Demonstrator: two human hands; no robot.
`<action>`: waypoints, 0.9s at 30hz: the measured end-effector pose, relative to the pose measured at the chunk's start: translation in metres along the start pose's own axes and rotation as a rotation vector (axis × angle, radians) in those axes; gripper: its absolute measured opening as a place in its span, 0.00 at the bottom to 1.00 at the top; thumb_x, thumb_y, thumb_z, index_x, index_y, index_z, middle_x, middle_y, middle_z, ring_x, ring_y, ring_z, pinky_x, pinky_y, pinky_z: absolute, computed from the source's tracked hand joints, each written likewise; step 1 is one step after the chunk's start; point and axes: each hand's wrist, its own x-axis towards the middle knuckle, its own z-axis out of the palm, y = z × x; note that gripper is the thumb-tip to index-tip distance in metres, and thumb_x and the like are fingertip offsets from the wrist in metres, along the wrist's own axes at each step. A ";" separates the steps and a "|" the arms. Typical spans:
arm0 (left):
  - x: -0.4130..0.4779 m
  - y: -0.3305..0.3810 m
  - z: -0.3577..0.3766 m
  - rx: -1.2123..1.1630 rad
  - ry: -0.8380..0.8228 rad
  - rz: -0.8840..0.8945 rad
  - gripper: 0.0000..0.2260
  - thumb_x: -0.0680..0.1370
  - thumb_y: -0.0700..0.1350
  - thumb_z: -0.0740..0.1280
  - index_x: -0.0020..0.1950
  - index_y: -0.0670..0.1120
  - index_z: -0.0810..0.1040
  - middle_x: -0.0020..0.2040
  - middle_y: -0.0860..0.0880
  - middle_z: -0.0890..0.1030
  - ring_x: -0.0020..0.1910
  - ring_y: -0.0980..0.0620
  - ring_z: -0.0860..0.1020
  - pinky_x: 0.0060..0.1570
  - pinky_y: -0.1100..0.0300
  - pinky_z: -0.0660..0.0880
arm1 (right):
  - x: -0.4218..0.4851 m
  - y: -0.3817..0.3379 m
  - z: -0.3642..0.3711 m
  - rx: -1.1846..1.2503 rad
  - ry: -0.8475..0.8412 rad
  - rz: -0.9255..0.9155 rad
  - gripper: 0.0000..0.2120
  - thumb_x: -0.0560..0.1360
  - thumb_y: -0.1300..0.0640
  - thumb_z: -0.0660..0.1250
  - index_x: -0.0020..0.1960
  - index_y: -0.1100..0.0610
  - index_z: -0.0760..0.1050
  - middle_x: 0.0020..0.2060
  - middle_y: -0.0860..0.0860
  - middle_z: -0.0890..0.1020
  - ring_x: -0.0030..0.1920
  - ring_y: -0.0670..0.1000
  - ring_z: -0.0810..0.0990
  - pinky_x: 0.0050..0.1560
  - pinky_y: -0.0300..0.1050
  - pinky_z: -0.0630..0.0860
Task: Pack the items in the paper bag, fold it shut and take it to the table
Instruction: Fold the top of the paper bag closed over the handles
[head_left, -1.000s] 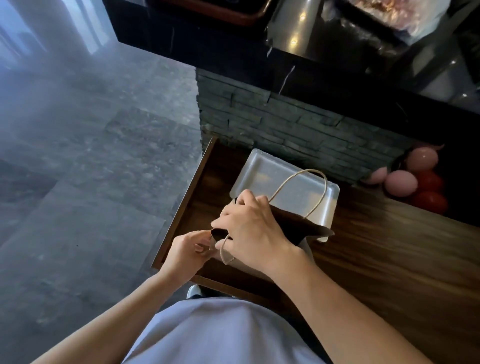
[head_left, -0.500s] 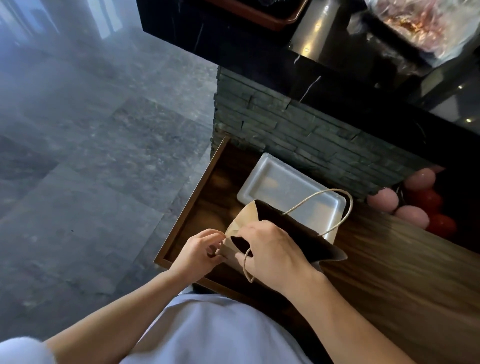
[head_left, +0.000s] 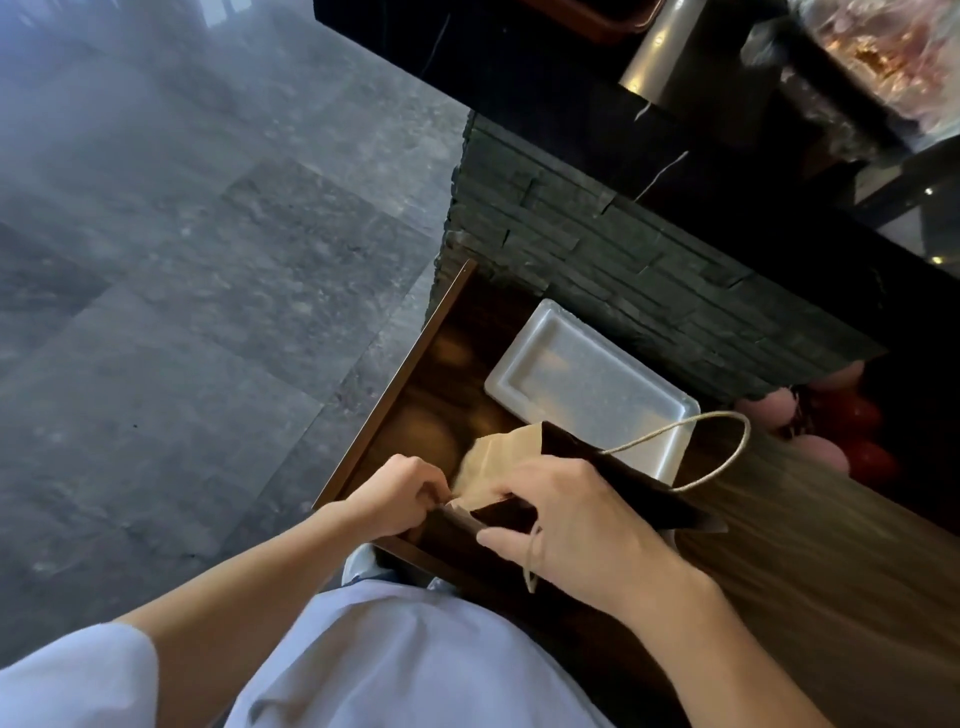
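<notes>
A brown paper bag (head_left: 491, 457) with twine handles stands on the wooden counter (head_left: 810, 561) near its left end. Its mouth gapes open and looks dark inside; the contents are hidden. My left hand (head_left: 395, 493) pinches the bag's near left rim. My right hand (head_left: 576, 519) grips the near edge of the mouth, with one twine handle hanging below the fingers. The other handle (head_left: 727, 452) loops up over the far side. Behind the bag lies a white foam tray (head_left: 576, 384), which looks empty.
A dark stacked-stone wall (head_left: 597, 244) rises right behind the tray. Pink and red round fruits (head_left: 852, 441) sit at the counter's back right. A black upper counter (head_left: 519, 47) carries a metal cylinder and wrapped food. Grey stone floor (head_left: 182, 286) lies left of the counter's edge.
The view has swung left and down. My right hand has shifted from covering the bag's top to gripping its near rim, and the mouth is spread wider. My left hand keeps its pinch.
</notes>
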 end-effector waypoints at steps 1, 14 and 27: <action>0.004 -0.001 -0.007 -0.077 0.002 -0.052 0.20 0.69 0.31 0.59 0.47 0.52 0.83 0.38 0.56 0.83 0.38 0.60 0.82 0.39 0.67 0.76 | -0.004 0.001 -0.011 0.048 0.004 0.021 0.19 0.69 0.42 0.71 0.58 0.45 0.77 0.49 0.36 0.80 0.52 0.38 0.77 0.48 0.28 0.75; 0.064 0.035 -0.030 -0.287 -0.240 0.048 0.25 0.69 0.45 0.70 0.64 0.62 0.73 0.61 0.58 0.78 0.63 0.56 0.73 0.60 0.52 0.75 | 0.021 0.017 -0.064 -0.002 0.176 0.278 0.29 0.67 0.36 0.68 0.65 0.44 0.73 0.57 0.36 0.77 0.60 0.38 0.72 0.55 0.37 0.69; 0.073 0.020 -0.011 -0.033 0.146 0.108 0.04 0.70 0.47 0.74 0.44 0.52 0.84 0.39 0.53 0.82 0.41 0.51 0.80 0.40 0.59 0.77 | 0.049 0.022 -0.030 -0.201 0.089 0.230 0.05 0.73 0.57 0.68 0.45 0.51 0.82 0.40 0.48 0.81 0.40 0.48 0.80 0.36 0.39 0.78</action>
